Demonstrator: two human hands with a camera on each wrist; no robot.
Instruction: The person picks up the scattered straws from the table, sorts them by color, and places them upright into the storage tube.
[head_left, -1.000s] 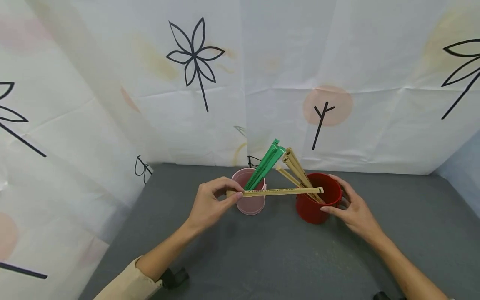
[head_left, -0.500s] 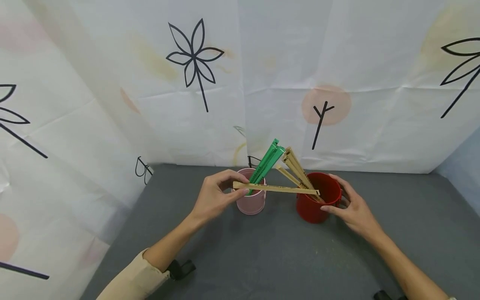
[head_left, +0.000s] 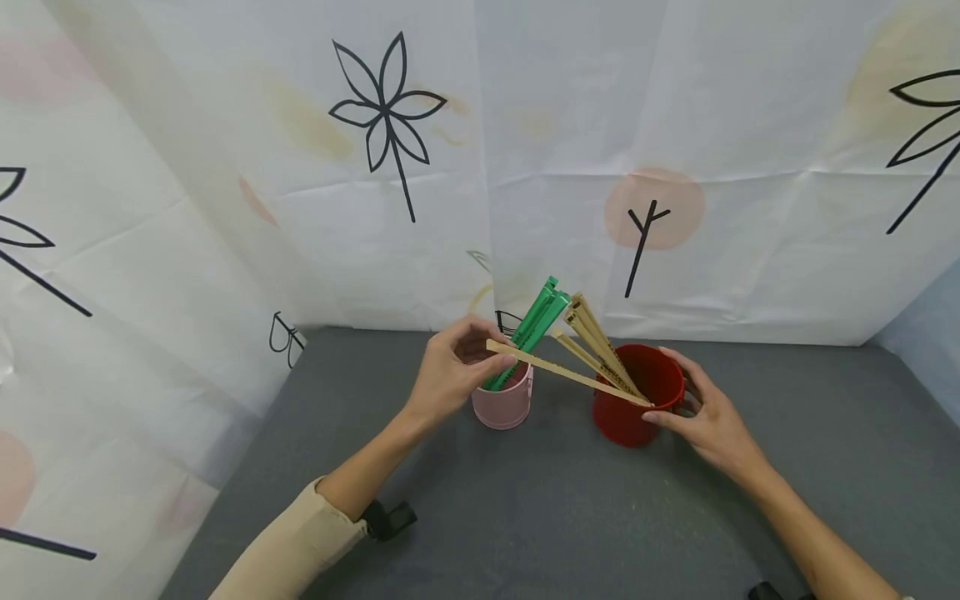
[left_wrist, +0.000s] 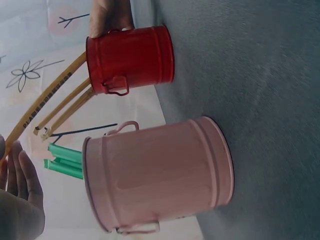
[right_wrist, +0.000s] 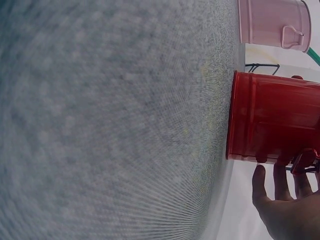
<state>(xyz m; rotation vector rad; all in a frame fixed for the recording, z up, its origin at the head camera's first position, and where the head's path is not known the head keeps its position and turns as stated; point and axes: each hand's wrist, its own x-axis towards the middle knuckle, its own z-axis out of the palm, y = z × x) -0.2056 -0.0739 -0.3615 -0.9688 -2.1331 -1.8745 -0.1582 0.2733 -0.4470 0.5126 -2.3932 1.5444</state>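
Note:
My left hand [head_left: 457, 367] pinches one end of a long, thin tan stick [head_left: 570, 373] between thumb and fingers. Black printed lettering runs along that stick [left_wrist: 48, 95] in the left wrist view. Its far end slants down to the rim of a small red metal bucket [head_left: 621, 425]; whether the tip is inside the rim, I cannot tell. Several similar tan sticks [head_left: 592, 333] lean in this bucket. My right hand [head_left: 708, 425] holds the bucket's right side, thumb at the front rim. Behind my left hand, green sticks [head_left: 536, 325] lean in a pink bucket [head_left: 502, 410].
Both buckets stand on a dark grey table [head_left: 540, 517], with a gap between them. A white cloth [head_left: 555, 108] printed with plant outlines hangs behind the table. The pink bucket has small side handles, seen in the left wrist view.
My left hand has moved right and up, and the held stick has tilted from nearly level to sloping down toward the red bucket. My right hand and both buckets stay put.

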